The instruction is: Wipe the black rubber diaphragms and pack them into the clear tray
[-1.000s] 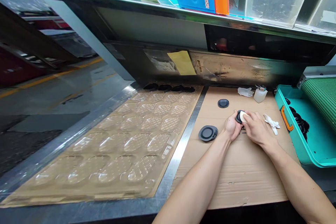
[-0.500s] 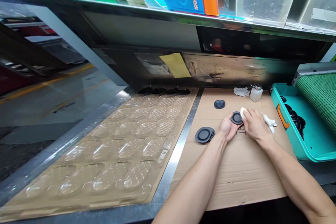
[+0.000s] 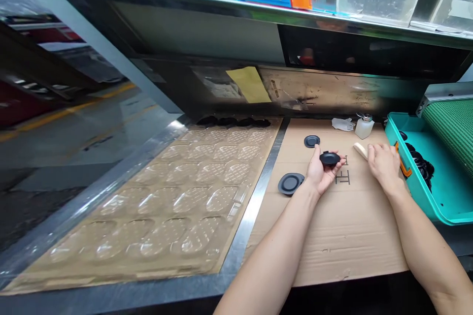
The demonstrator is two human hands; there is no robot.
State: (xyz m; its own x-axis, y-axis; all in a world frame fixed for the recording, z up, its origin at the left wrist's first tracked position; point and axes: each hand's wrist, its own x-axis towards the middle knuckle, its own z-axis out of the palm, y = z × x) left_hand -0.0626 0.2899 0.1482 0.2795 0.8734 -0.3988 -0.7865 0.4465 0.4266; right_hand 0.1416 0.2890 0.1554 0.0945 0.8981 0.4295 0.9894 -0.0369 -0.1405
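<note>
A black round cap-like part (image 3: pixel 329 158) lies tilted in my left hand (image 3: pixel 320 171), held between the thumb and the curled fingers. My right hand (image 3: pixel 385 165) is apart from it to the right, low over the cardboard, its fingers closed on a cream-white pad (image 3: pixel 360 150) whose edge sticks out to the left. Behind my left hand another black disc (image 3: pixel 312 141) lies flat on the cardboard. Left of my left wrist are larger black discs (image 3: pixel 290 184), apparently overlapping. The white cloth seen earlier is hidden by my right hand.
A clear moulded tray (image 3: pixel 177 197) covers the left side, with several black parts (image 3: pixel 233 122) in its far row. A pump bottle (image 3: pixel 364 127) and a crumpled white wipe (image 3: pixel 342 124) stand at the back. On the right, a teal bin (image 3: pixel 453 206) holds black parts beside a green conveyor (image 3: pixel 453 118).
My right hand has moved right with the pad, away from the black part. My left hand has tipped the part, so its face now shows edge-on. The view has shifted slightly.
</note>
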